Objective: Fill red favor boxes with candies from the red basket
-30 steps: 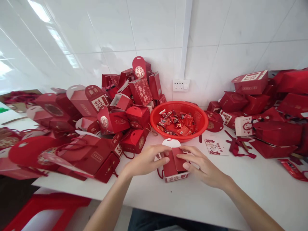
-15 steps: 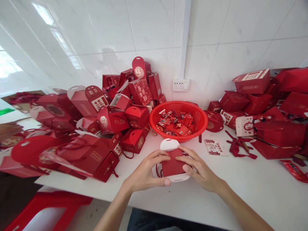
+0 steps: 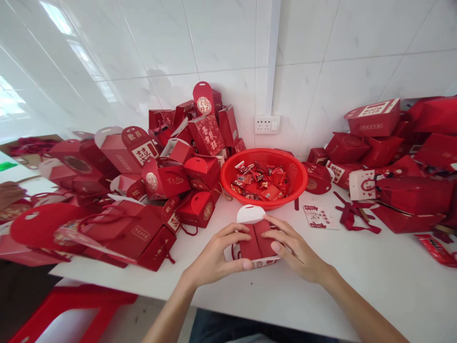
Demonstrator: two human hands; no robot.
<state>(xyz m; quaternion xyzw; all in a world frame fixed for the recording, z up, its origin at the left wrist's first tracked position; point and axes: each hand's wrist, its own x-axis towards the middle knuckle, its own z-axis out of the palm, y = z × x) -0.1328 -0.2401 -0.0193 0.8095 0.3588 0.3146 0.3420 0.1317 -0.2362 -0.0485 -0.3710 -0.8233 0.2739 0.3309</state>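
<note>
Red gift box sits on the white table close to its near edge, between the person's 2 hands, its 2 top panels nearly level with a thin seam between them and its white-lined far flap raised. The left hand curves along the box's left side, fingertips on the left panel and thumb near the front edge; the right hand has its fingers over the right panel. Both hands are apart from each other, touching the box from opposite sides; whether they grip it or only rest on it cannot be told. Just beyond stands a red plastic basket of wrapped sweets. To its left rises a large heap of red boxes, with a blurred hand of another person at the far left edge. On the right lie a printed card, a dark red ribbon, a shiny red packet and a second pile of boxes.
</note>
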